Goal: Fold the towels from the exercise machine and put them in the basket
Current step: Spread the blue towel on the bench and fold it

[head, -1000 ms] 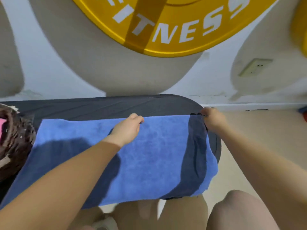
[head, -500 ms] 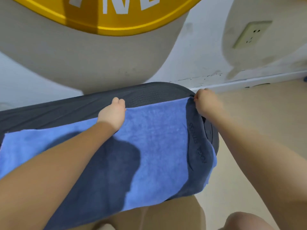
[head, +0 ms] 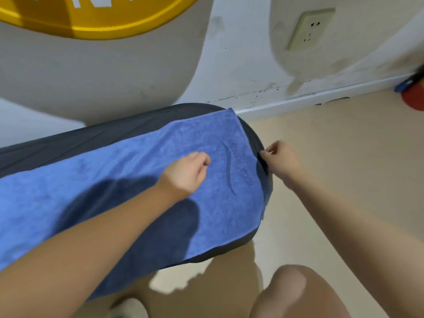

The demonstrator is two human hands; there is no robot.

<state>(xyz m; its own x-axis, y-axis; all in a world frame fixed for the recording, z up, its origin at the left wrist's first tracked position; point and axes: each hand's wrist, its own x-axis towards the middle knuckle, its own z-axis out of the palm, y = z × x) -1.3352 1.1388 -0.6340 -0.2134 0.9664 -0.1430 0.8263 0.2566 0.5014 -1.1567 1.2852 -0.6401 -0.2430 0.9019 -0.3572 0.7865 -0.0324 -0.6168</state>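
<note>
White wall (head: pixel 241 53) across the top, scuffed and stained near the white baseboard (head: pixel 321 97); yellow round sign (head: pixel 91 19) with white lettering at upper left, cut off by the frame. Beige floor (head: pixel 344 168) to the right and below. Dark grey padded bench (head: pixel 114 131) running from the left edge to a rounded end near centre right. Blue towel (head: pixel 137 171) spread flat along the bench top, reaching the left edge of the view, its right end draped over the rounded end and front side; embossed "YOGA FITNESS" logo near that end. Both bare forearms reaching in from below, casting a dark shadow on the cloth. Bare knee (head: pixel 289 292) at lower right. Left hand (head: pixel 185 173) resting on the towel just left of the logo, fingers curled under into a loose fist; whether cloth is bunched in it, cannot tell. Right hand (head: pixel 280 161) at the towel's right edge beside the bench end, thumb and fingertips pinched together on the hem. Wall socket (head: pixel 309 28) at upper right. Red and blue object (head: pixel 413 92) at far right edge, too cropped to identify.
</note>
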